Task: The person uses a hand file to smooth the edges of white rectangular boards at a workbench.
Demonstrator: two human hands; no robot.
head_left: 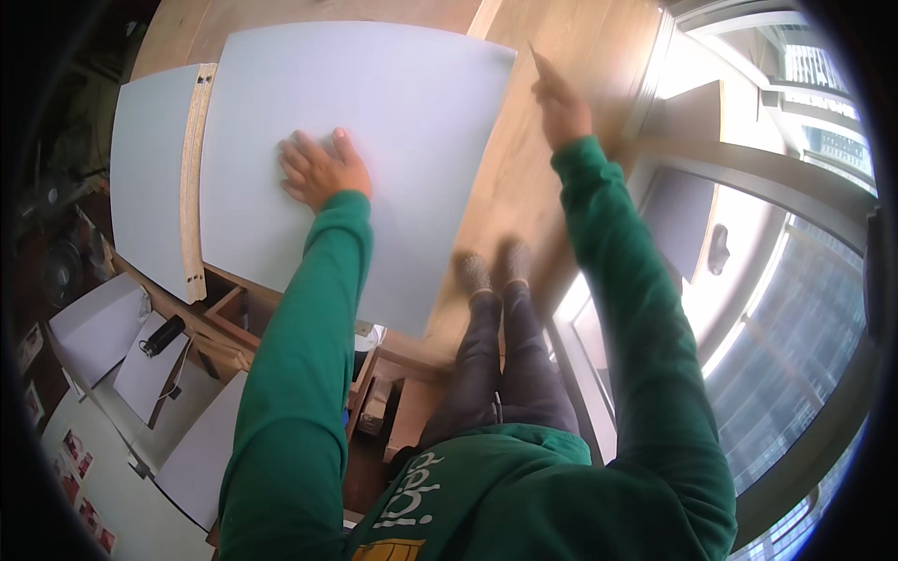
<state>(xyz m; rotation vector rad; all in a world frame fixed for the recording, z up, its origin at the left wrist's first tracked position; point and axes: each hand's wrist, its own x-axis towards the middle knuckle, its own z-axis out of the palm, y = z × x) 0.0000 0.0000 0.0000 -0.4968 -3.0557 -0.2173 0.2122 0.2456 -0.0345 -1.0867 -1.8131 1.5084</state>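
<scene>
A large pale grey-white panel (402, 122) lies flat in front of me. My left hand (323, 171) rests on it palm down, fingers spread, holding nothing. To the right, beyond the panel's right edge, my right hand (563, 110) is raised over the light wood surface (505, 178). Its fingers are closed on a thin, pointed, flat thing (540, 61), which sticks up past the fingertips; its kind is too blurred to tell. Left of the large panel runs a raw chipboard edge (194, 178) with small dark holes or fittings near its ends. A second pale panel (150, 178) adjoins it.
My feet (491, 266) are by the panel's lower right corner. At the right are a window frame (748, 154) and glass. At the lower left, a black bottle (164, 335) lies on a white board, near open wooden compartments (234, 313). A fan (64, 271) stands far left.
</scene>
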